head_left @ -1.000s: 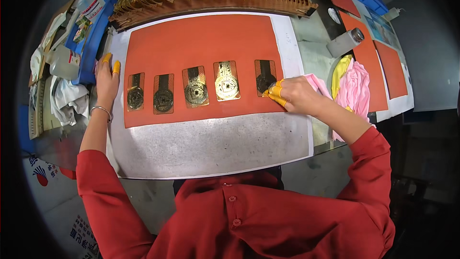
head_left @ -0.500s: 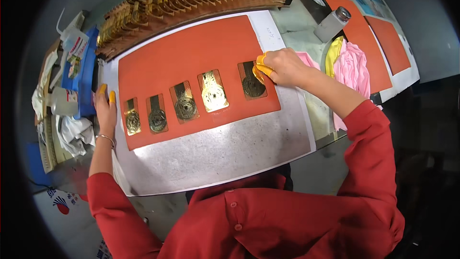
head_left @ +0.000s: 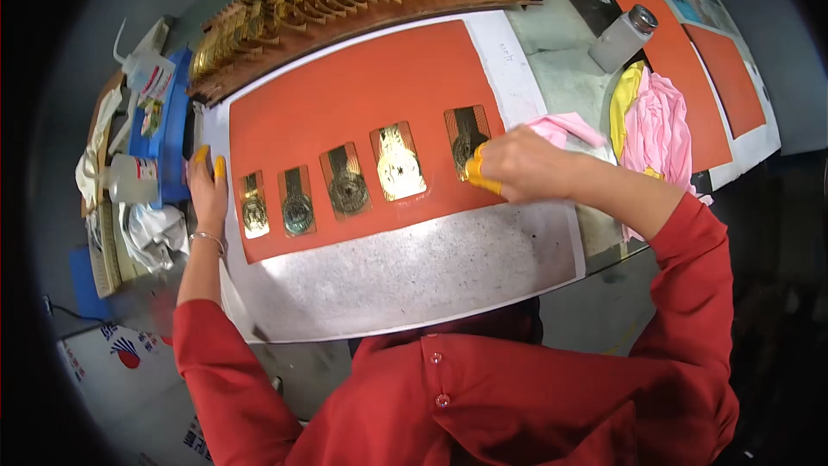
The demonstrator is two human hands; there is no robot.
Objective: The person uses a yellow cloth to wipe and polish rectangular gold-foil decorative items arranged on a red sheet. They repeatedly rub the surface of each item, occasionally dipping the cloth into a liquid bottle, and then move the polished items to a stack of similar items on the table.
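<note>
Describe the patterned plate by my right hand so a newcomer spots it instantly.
Start at the big orange sheet. Along its near half runs a row of five patterned plates; yours is the rightmost plate. It alone has your right hand at it, yellow-covered fingers over its lower right corner.

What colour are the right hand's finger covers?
The finger covers on the right hand are yellow-orange, seen best in the head view.

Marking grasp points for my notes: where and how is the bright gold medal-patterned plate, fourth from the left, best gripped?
Probably by its two long edges, pinched from above, coming from the near side: the bright gold medal-patterned plate looks thin and lies flat on the orange mat, with bare mat along both sides.
</note>
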